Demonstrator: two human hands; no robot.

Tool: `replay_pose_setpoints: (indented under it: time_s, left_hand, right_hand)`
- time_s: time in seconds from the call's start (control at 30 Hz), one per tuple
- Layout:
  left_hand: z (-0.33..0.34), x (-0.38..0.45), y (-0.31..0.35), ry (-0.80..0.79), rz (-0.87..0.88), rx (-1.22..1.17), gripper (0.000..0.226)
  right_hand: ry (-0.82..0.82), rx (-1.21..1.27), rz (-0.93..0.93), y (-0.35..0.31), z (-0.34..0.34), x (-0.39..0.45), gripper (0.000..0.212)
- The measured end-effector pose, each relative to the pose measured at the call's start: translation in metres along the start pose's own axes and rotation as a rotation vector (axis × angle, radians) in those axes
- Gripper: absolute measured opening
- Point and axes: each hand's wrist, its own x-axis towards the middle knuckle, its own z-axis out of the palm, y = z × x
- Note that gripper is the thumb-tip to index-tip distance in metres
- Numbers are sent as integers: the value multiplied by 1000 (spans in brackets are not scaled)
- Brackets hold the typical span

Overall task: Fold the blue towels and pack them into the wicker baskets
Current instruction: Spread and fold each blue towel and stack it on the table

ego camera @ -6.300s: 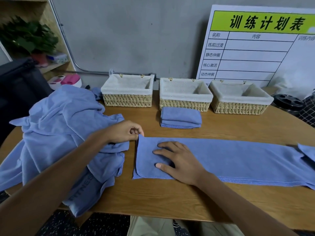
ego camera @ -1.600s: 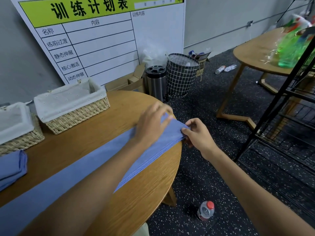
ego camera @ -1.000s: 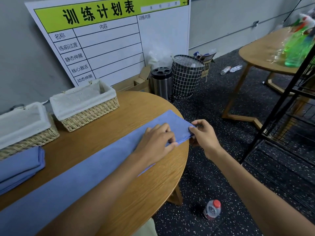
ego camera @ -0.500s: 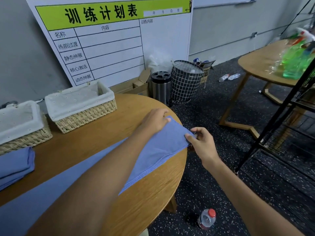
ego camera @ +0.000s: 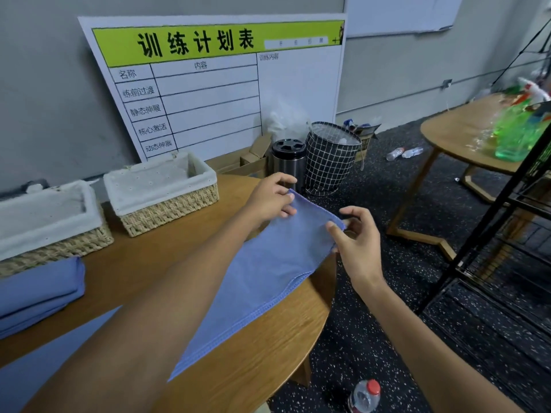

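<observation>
A long blue towel point(ego camera: 262, 281) lies as a strip across the round wooden table point(ego camera: 268, 359), its right end lifted off the table edge. My left hand point(ego camera: 269, 201) pinches the far corner of that end. My right hand point(ego camera: 356, 239) pinches the near corner. Two wicker baskets with white liners stand at the back: one point(ego camera: 162, 192) in the middle, another point(ego camera: 44, 219) at the left. A folded blue towel point(ego camera: 35, 293) lies in front of the left basket.
A big schedule board point(ego camera: 214, 84) leans on the wall. On the floor right of the table stand a metal bin point(ego camera: 288, 162) and a checked basket point(ego camera: 331, 156). A plastic bottle point(ego camera: 365, 396) lies by the table leg. A second table point(ego camera: 465, 135) and black rack point(ego camera: 507, 222) are at the right.
Both hands have raised the towel's right end off the table since half a second ago, and the hands have spread a little apart. The view has swung right from the towel's left end.
</observation>
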Motion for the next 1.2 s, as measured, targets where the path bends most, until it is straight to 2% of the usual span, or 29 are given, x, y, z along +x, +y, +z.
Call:
replay_pose_setpoints:
  time_s: [0.1,0.2,0.27,0.47,0.73,0.83,0.93,1.03,1.1,1.2]
  left_hand:
    - [-29,-25,18,46,-39,-234,35]
    - [-76,-64,33,44,-81,-480,31]
    - [-114,-96,37,59,-99,-547,41]
    - [-236,-208,37,128,-125,-488,77]
    - [-346,-352,-1,270,-162,-413,80]
    - [-367,-395,-27,317,-232,-289,80]
    - [-371,-431,-54,333,-384,-77,75]
    - [-365,-459,-85,336,-435,257,59]
    - [-355,-470,-100,420,-362,538,49]
    - [-320,-463,-99,606,-248,765,53]
  right_hand:
    - [-106,-17,-131,-34,18,-11,26]
    - [-300,-38,-250,-70,47,-30,29]
    - [-385,-6,-289,-93,73,-49,33]
    - [-623,145,-332,-149,167,-120,35]
    - [-863,277,-355,-186,269,-234,38]
    - [-975,251,-336,-176,296,-278,37]
    - [-1135,96,-395,-155,315,-316,39]
    - [-1357,-124,-452,-136,318,-338,35]
    - [-1311,-181,-513,-129,315,-334,27]
    - [-1016,-118,-469,-122,305,-300,25]
